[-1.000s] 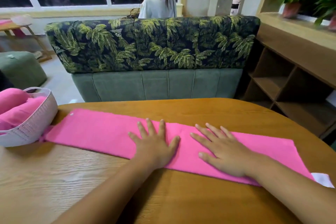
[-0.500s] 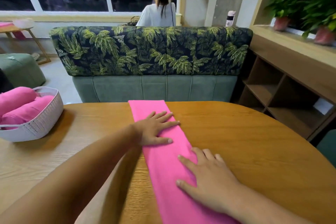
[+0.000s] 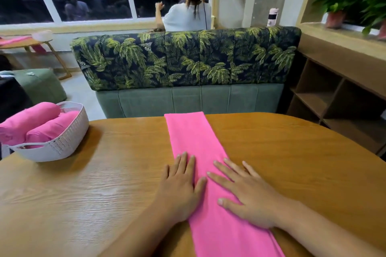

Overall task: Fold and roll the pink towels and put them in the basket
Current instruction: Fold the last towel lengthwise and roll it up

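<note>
1. A white perforated plastic basket [image 3: 62, 144] is sitting at the left edge of the wooden surface [image 3: 104, 183], holding two rolled pink towels [image 3: 31, 119].
2. The left hand [image 3: 179, 190] is lying flat across the left edge of the long folded pink towel strip [image 3: 194, 135], fingers straight and gripping nothing.
3. That strip is stretching from the near edge to the far edge, mid-surface.
4. The right hand [image 3: 248, 194] is pressing flat on the strip, fingers spread, gripping nothing.

Open tabletop [image 3: 117, 173] btwn towel [image 3: 194, 137] & basket [image 3: 60, 144] far left, sofa back [image 3: 188, 60] behind.
</note>
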A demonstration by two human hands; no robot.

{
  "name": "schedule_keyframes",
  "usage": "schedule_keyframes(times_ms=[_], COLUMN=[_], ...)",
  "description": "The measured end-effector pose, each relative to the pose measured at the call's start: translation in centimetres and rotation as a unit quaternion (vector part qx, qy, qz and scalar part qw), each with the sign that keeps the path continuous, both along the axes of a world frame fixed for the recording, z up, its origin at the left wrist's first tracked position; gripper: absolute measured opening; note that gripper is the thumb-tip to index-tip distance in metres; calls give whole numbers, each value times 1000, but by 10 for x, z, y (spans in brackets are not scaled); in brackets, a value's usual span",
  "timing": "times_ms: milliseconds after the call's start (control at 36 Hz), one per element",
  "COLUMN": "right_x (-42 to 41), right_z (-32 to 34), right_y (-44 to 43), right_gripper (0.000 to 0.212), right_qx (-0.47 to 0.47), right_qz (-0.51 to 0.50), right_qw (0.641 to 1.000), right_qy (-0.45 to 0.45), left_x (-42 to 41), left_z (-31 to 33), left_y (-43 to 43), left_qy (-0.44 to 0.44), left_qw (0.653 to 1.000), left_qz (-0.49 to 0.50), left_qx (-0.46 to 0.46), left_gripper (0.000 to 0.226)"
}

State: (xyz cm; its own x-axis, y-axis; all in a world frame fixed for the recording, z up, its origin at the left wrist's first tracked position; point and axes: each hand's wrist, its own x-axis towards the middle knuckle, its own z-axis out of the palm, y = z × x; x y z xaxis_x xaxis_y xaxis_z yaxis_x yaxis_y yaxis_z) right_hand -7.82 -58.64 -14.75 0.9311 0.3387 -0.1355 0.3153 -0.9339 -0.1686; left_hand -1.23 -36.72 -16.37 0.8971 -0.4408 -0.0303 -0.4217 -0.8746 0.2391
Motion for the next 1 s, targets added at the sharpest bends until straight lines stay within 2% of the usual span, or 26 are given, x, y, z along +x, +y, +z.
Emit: schedule_keyframes(times_ms=[139,222,361,528,611,722,806,889,1000], right_x=[26,59,124,194,218,229,211,180,137], right_z=[-10,-10,-11,-10,-12,-17,-20,-21,-15], right_y=[10,11,2,-12,-17,-23,-27,-26,-24], right_gripper=[69,69,69,69,69,56,50,44,36], right_qx=[7,19,28,26,48,129,197,205,201], right_qz=[-48,-71,-92,-97,-101,-143,-129,-98,-98], right_qw=[999,997,995,995,993,972,960,966,969], right_qy=[-20,-22,-10,-12,-27,-135,-149,-120,-108], left_x=[55,96,124,85,100,136,155,159,137], left_z=[1,3,8,-2,-5,-5,-5,-5,1], left_y=[4,-2,-4,8,6,0,-3,-1,12], left_qy=[21,17,-45,0,13,18,21,0,-83], left_qw=[998,998,998,999,999,999,998,997,975], left_qz=[-50,-52,-23,-49,-35,-36,-43,-55,-160], left_qx=[13,7,-25,-19,-18,-20,-27,-56,-129], left_gripper=[82,72,54,84,87,87,81,71,27])
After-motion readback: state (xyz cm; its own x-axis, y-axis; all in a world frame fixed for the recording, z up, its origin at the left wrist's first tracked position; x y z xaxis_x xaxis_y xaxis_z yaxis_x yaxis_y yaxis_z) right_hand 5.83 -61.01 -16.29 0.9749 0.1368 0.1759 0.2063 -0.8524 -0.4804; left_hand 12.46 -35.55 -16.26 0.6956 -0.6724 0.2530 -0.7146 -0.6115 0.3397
